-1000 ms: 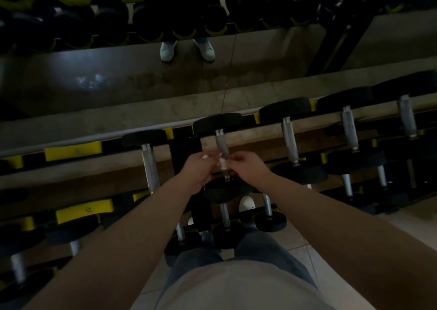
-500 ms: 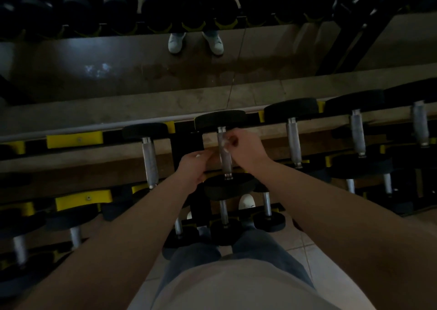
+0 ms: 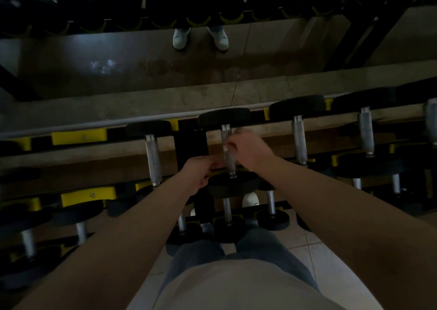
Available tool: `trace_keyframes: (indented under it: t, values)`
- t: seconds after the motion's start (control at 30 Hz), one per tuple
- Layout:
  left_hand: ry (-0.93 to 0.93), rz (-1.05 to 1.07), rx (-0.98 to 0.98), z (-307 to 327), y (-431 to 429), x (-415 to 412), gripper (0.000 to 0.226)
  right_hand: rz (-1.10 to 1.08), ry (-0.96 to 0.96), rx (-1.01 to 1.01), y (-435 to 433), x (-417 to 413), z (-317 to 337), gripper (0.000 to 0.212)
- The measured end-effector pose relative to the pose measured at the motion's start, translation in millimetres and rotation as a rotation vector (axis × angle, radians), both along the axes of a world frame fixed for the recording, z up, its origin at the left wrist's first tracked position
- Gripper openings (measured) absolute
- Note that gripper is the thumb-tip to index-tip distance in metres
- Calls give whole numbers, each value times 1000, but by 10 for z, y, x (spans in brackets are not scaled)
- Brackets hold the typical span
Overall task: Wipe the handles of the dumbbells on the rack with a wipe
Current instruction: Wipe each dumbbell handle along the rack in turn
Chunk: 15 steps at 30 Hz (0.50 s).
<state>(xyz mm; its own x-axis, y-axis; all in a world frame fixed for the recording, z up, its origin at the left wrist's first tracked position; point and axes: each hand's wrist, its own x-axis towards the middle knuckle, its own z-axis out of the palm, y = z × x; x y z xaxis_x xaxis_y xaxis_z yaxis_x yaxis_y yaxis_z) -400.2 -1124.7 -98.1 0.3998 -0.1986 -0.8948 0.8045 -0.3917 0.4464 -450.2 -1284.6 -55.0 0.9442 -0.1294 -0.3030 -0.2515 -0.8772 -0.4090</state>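
Ahead, right hand point(image 3: 250, 150) grips dumbbell handle point(image 3: 229, 160); left hand point(image 3: 197, 176) curled beside its near end, hold unclear

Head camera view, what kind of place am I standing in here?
Most likely a gym's free-weight area: a tiered rack holds rows of black, metal-handled dumbbells, a mirror behind reflects more of them, and the floor is tiled.

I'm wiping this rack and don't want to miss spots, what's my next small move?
Probably slide the right hand, with the wipe, down the handle toward its near end: it grips near the far end, and the stretch beside the left hand looks uncovered.
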Motion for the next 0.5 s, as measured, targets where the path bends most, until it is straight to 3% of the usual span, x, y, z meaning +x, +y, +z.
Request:
trace_keyframes:
  t: [0.1,0.27,0.33,0.4,0.5]
  values:
    - [7,-27,13,26,31,16,18,-136,-78,49,-69,47,-33,24]
    - [-27,-27,26,30,-5,10,13,284,251,60,-47,-164,-44,23]
    - [-53,-43,8,64,-42,4,14,327,331,75,-37,-233,-94,25]
    - [-86,-92,-37,122,-82,5,16,193,328,167,-68,-276,-126,20]
    - [-148,-177,-89,190,-159,-1,16,-217,235,432,-160,-371,-111,7]
